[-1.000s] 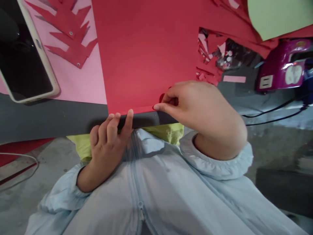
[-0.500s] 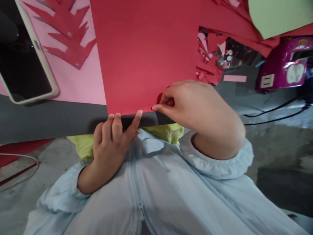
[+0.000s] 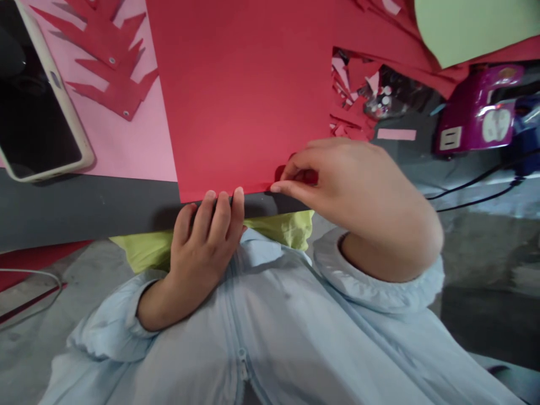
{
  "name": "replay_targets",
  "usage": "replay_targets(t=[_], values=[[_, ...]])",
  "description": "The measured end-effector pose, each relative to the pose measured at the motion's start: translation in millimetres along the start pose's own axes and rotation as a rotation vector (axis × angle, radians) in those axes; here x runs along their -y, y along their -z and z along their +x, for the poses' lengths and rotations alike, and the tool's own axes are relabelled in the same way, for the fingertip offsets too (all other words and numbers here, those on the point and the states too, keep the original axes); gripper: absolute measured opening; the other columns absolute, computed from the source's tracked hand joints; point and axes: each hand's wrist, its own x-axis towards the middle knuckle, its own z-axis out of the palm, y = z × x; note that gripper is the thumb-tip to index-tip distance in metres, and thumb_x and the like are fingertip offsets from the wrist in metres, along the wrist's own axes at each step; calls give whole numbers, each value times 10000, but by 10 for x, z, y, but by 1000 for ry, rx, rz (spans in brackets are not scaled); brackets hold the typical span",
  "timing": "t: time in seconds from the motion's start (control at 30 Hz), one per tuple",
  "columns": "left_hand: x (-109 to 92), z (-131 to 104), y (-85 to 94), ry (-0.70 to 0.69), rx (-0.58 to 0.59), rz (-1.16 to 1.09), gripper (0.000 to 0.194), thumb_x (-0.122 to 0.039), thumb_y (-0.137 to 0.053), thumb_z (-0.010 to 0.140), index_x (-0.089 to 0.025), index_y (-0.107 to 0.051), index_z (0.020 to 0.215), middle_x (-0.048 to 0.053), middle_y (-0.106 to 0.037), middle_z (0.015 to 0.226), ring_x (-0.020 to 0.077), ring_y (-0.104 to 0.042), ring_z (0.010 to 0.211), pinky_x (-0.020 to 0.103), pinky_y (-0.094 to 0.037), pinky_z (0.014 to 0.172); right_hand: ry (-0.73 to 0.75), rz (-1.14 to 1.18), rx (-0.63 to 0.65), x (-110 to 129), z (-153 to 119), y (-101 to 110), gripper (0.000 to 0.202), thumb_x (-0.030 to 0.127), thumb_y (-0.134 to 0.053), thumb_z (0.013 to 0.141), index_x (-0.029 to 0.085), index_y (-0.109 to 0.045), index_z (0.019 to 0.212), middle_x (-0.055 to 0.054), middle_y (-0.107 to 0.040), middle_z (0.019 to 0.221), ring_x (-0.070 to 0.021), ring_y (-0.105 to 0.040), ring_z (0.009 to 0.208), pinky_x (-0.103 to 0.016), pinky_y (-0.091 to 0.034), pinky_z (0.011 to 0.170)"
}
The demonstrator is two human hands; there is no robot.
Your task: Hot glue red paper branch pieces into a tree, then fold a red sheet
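Note:
A large sheet of red paper (image 3: 244, 95) lies before me, with a narrow strip along its near edge that looks creased. My left hand (image 3: 205, 239) rests at that edge, its fingers stretched out and their tips touching the paper; the thumb is mostly hidden. Farther right along the same edge, my right hand (image 3: 337, 174) is closed in a pinch, thumb and forefinger on the paper's rim. The remaining right fingers curl beneath the palm and are partly hidden.
On the left, a phone (image 3: 37, 107) lies on pink paper (image 3: 143, 152) beside red cutouts (image 3: 113, 93). To the right are red scraps (image 3: 352, 107), a pink strip (image 3: 396, 134), a green sheet (image 3: 476, 28) and a purple power socket block (image 3: 472, 118) with black cables (image 3: 472, 188).
My left hand has shifted right along the near edge, with its fingers now closer together. My right hand has slid slightly right, still pinching. The whole view has shifted a little.

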Motion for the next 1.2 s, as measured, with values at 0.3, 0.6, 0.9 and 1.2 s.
replay_targets(t=[0.3, 0.6, 0.9, 1.2], values=[[38, -39, -14, -50, 17, 98, 530, -402, -596, 949, -122, -534, 1395, 127, -714, 1122, 228, -652, 1110, 349, -440, 907, -43, 86, -42, -126, -87, -53, 185, 338, -624, 898, 224, -705, 778, -66, -714, 857, -253, -634, 834, -352, -370, 693], [18, -9, -22, -31, 20, 106, 539, -452, -593, 945, -146, -549, 1388, 120, -719, 1093, 226, -656, 1098, 347, -444, 893, -47, -2, -66, -163, -39, -140, 219, 354, -608, 902, 203, -705, 776, -83, -690, 814, -247, -608, 786, -346, -321, 651], [22, -30, -42, -31, -9, 134, 596, -459, -603, 937, -150, -499, 1435, 112, -714, 1050, 217, -650, 1086, 329, -452, 898, -48, -32, -41, -152, -9, -150, 234, 335, -568, 908, 196, -712, 786, -96, -686, 815, -244, -605, 785, -344, -332, 649], [-35, 25, -36, -33, 11, 204, 600, -603, -542, 924, -266, -524, 1420, 97, -679, 1079, 221, -636, 1088, 335, -486, 855, -27, -32, -22, -164, 15, -131, 243, 348, -550, 912, 202, -713, 804, -103, -697, 838, -252, -613, 803, -347, -347, 656]])
